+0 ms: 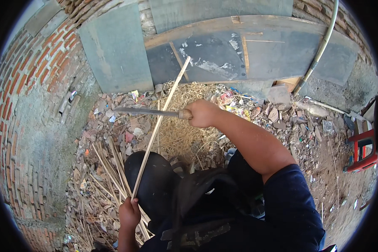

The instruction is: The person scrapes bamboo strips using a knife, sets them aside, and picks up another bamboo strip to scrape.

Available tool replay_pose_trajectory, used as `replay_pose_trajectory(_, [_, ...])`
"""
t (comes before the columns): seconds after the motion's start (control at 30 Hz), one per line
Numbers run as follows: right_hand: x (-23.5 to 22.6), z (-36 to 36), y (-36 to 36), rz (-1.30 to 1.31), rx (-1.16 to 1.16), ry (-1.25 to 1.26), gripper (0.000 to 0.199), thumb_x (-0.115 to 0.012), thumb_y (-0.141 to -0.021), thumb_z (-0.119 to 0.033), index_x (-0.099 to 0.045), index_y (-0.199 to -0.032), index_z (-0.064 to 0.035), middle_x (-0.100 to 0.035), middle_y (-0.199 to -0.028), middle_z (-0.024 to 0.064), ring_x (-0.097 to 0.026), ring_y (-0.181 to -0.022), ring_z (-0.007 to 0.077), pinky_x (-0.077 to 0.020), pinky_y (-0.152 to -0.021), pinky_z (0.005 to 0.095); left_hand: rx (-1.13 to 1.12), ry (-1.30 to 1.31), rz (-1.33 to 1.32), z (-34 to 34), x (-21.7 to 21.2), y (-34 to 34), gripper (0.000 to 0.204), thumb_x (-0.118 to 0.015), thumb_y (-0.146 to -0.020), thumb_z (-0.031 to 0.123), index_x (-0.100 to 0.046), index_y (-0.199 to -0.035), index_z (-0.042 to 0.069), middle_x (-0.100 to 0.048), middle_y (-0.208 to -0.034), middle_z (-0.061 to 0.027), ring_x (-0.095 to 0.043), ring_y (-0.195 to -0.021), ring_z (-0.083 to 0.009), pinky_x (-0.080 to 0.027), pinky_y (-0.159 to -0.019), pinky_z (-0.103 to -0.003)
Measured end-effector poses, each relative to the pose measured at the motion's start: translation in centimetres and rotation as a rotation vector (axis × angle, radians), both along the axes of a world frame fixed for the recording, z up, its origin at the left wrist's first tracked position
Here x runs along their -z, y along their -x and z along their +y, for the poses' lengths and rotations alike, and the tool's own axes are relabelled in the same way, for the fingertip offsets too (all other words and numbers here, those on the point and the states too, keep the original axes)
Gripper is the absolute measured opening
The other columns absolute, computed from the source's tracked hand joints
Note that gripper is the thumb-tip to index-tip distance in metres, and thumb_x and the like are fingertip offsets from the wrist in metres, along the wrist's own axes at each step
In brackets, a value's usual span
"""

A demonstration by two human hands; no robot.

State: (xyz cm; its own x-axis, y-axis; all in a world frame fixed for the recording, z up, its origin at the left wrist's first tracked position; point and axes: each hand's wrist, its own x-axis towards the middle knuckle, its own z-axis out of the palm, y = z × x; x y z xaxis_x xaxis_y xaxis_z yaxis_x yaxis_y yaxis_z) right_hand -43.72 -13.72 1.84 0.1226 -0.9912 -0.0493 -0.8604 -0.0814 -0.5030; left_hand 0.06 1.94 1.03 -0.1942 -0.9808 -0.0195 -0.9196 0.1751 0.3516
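The gripping right hand (202,113) partly hides a grey-bladed, wooden-handled knife (143,111) pointing toward nine o'clock; the left hand (130,212) grips a long pale wooden strip (145,160), toward one.

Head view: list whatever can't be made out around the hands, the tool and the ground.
- Knife handle: mostly hidden, head view, inside the closed right hand.
- Pale strip: lower end hidden, head view, by the left hand.
- Left forearm: cut off by the head view's lower edge.
- Litter scraps: too small in the head view to identify each.
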Motion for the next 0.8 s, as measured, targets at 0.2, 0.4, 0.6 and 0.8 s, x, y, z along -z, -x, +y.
replay_pose_trajectory(0.2, [-1.7,1.5,-3.0,0.126,-0.269,-0.029,0.016,-0.066,-0.076,-0.023,-0.068,-0.087,-0.0117,-0.069,-0.081,0.0123,-0.069,-0.082,0.0323,-0.0558,-0.077,0.0465,-0.058,-0.015,-0.12,0.9,-1.0,0.9,0.035,-0.051,-0.101,0.027,-0.052,-0.081,-0.001,-0.058,-0.064,-0.0261,-0.059,-0.065,-0.0502,-0.043,-0.056,-0.053])
replay_pose_trajectory(0.4, [1.2,-1.0,4.4,0.106,0.097,-0.063,0.017,-0.064,-0.086,-0.023,-0.071,-0.099,-0.0145,-0.07,-0.089,0.0126,-0.069,-0.086,0.0292,-0.0562,-0.08,0.0466,-0.052,-0.009,-0.173,-0.4,-1.9,1.3,0.033,-0.059,-0.098,0.03,-0.056,-0.082,0.002,-0.061,-0.066,-0.0258,-0.061,-0.067,-0.0485,-0.045,-0.058,-0.056])
replay_pose_trajectory(0.6, [-2.3,2.8,-1.7,0.171,-0.187,0.038,0.02,-0.068,-0.074,-0.019,-0.069,-0.091,-0.0093,-0.069,-0.08,0.0153,-0.069,-0.082,0.0329,-0.0561,-0.077,0.0466,-0.017,0.014,-0.203,0.0,-2.4,1.2,0.031,-0.06,-0.097,0.029,-0.055,-0.084,0.002,-0.061,-0.066,-0.0258,-0.061,-0.066,-0.0489,-0.046,-0.058,-0.056])
replay_pose_trajectory(0.8, [-1.5,0.8,2.6,0.046,-0.017,0.026,0.018,-0.065,-0.077,-0.019,-0.07,-0.092,-0.0111,-0.07,-0.083,0.0145,-0.07,-0.082,0.0323,-0.0563,-0.077,0.0461,0.0,-0.015,-0.033,-0.3,-0.1,0.8,0.028,-0.056,-0.099,0.024,-0.054,-0.084,0.0,-0.059,-0.064,-0.0258,-0.06,-0.063,-0.0493,-0.044,-0.056,-0.055])
